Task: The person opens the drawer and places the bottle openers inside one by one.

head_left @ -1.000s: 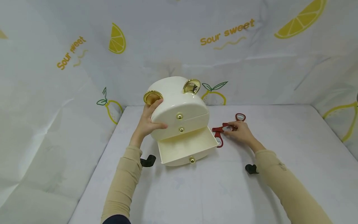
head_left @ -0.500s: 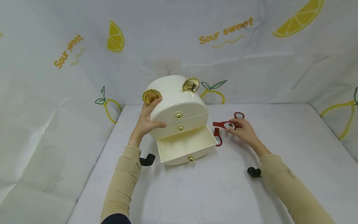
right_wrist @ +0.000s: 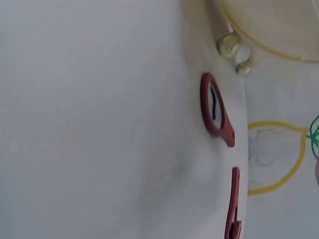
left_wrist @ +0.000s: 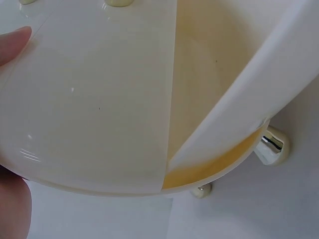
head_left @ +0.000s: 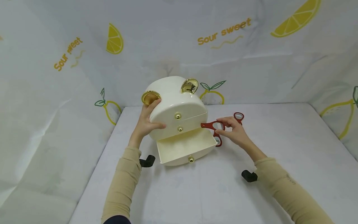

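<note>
A white drawer box [head_left: 167, 87] with gold ears and round gold knobs stands tilted in the head view, its bottom drawer [head_left: 185, 146] pulled out. My left hand [head_left: 145, 123] grips the box's left side, thumb on the front face and fingers up by the left ear. In the left wrist view that thumb [left_wrist: 12, 45] presses the glossy front. Between thumb and fingers my right hand [head_left: 235, 130] pinches a red bottle opener [head_left: 207, 125], handle pointing left over the drawer's right end. Another red opener [head_left: 219, 141] lies beside the drawer, and a third [head_left: 239, 116] lies behind the hand.
The white-covered table [head_left: 201, 193] meets a white backdrop [head_left: 167, 46] printed with lemons close behind the box. Black wrist pieces [head_left: 147, 161] show at both forearms. A gold foot [left_wrist: 271, 145] juts from the box in the left wrist view.
My right hand has lifted a bottle opener off the table and carried it left to the open drawer's right end. The left hand keeps its grip on the box.
</note>
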